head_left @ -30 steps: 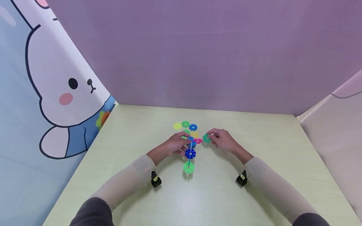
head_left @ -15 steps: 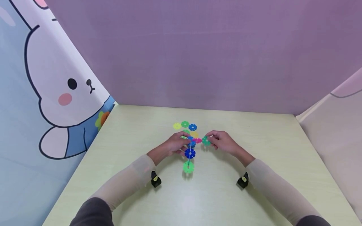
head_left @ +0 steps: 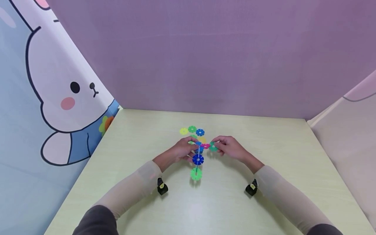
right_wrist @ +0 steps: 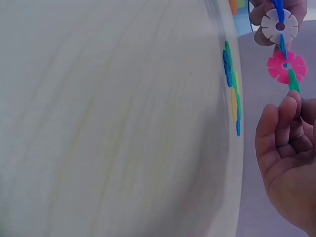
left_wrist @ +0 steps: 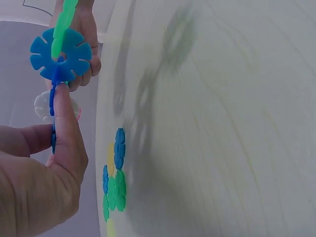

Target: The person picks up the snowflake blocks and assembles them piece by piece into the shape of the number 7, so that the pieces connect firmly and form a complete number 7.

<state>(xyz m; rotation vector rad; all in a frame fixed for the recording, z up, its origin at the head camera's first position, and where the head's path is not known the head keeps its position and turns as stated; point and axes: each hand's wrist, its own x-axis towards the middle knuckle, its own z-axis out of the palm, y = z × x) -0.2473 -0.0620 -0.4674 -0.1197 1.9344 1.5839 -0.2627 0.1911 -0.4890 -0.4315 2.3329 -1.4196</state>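
Observation:
A chain of slotted plastic discs hangs above the table, with my left hand pinching one of its blue discs between thumb and fingers. Lower in the chain are a dark blue disc and a light green disc. A white disc and a pink disc also belong to it. From the right, my right hand pinches a green disc by its edge. In the right wrist view this green disc meets the pink disc's edge; how deep their slots engage cannot be told.
Behind the hands, loose discs lie on the table, among them a yellow disc, a green disc and a blue disc. A purple partition rises along the table's back edge.
My right hand has shifted slightly left and down, bringing the green disc against the pink one. My left hand keeps its pinch on the chain, nearly still.

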